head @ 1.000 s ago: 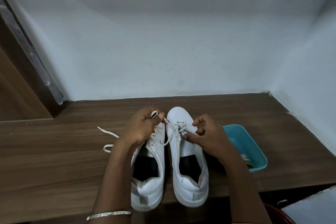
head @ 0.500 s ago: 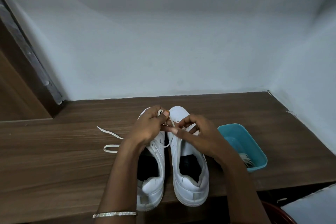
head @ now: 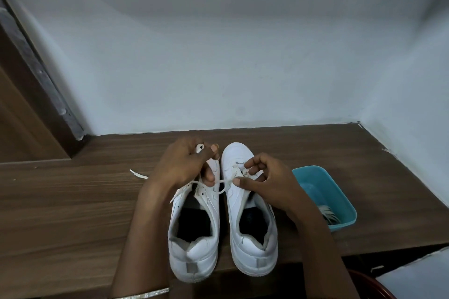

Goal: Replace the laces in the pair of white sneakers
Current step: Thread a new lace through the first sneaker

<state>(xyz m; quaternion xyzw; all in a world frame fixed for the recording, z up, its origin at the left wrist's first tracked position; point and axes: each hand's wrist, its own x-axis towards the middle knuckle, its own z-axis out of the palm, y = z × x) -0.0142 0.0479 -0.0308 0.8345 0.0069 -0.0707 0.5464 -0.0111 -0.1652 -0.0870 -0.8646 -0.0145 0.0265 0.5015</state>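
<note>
We stretch one lace (head: 221, 181) between both hands: left hand (head: 181, 167) curled round it over the left sneaker (head: 194, 257), right hand (head: 269, 182) pinching it above the right sneaker (head: 252, 250), threaded only near its toe. Teal tub (head: 313, 177) of spare laces (head: 328, 214) at three o'clock; most lacing, we judge, remains.

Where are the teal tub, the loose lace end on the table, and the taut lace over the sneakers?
teal tub (head: 307, 168): head view, far rim.
loose lace end (head: 138, 174): head view, middle of the flat tip.
taut lace (head: 222, 181): head view, middle of its span.
</note>
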